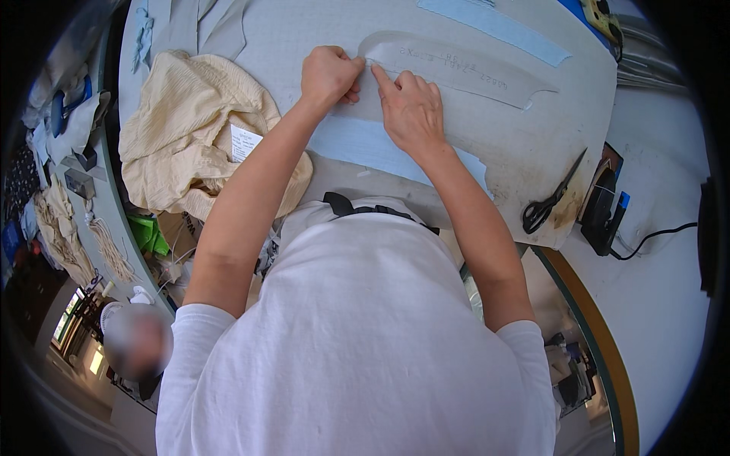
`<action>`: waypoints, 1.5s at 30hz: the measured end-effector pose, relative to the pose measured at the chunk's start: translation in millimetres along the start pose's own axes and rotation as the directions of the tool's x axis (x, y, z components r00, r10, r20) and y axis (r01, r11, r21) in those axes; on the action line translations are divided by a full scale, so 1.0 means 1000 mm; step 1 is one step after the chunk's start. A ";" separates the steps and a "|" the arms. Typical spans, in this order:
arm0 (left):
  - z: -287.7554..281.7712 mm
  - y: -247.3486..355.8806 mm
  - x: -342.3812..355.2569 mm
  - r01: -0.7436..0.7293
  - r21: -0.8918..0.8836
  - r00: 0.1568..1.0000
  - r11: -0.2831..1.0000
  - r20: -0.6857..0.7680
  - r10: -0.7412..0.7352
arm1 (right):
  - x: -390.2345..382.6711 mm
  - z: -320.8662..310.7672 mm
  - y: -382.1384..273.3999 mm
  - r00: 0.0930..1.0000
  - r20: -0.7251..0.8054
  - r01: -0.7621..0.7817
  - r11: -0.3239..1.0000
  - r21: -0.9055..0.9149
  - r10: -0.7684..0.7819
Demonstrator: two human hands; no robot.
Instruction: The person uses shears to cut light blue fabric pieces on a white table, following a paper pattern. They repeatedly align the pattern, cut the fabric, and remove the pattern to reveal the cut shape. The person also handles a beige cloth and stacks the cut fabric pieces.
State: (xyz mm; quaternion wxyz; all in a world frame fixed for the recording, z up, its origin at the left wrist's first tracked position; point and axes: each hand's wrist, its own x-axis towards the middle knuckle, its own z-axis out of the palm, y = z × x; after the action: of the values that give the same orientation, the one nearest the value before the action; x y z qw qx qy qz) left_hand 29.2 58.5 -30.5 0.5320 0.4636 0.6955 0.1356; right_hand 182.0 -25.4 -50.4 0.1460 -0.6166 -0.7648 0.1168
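A long, curved grey pattern piece [464, 64] with handwriting lies flat at the far middle of the worktable [525, 140]. At its left end my left hand [329, 77] is closed, thumb and forefinger pinched together; what is between them is too small to tell. My right hand [413, 110] rests beside it with the index finger stretched onto the left tip of the pattern piece and the other fingers loosely bent. A light blue fabric strip [361, 146] lies nearer me, partly under my right wrist.
A crumpled cream garment [179, 125] with a white label lies left of my left forearm. Black scissors [553, 196] rest near the table's right edge, beside a black corded tool [603, 209]. Another blue strip [502, 29] lies at the back. A person [137, 342] is at lower left.
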 end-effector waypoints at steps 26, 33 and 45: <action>-0.059 -0.096 -0.068 -0.238 0.195 0.927 0.951 -0.247 0.283 | -0.046 -0.030 -0.007 0.999 -0.027 -0.018 0.939 0.343 0.029; -0.032 -0.110 -0.081 -0.401 0.358 0.812 0.843 -0.287 0.508 | -0.021 0.000 -0.049 0.994 -0.072 0.104 0.924 0.367 -0.083; -0.029 -0.114 -0.084 -0.523 0.193 0.762 0.830 -0.330 0.557 | -0.022 0.010 -0.059 0.988 -0.108 0.137 0.939 0.314 -0.108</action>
State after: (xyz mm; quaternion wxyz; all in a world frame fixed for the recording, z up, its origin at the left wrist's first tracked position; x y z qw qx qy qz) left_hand -52.4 -59.6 -45.0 0.3069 0.6332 0.6255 0.3371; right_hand 129.2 -59.7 -40.6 0.2851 -0.5404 -0.7652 0.2028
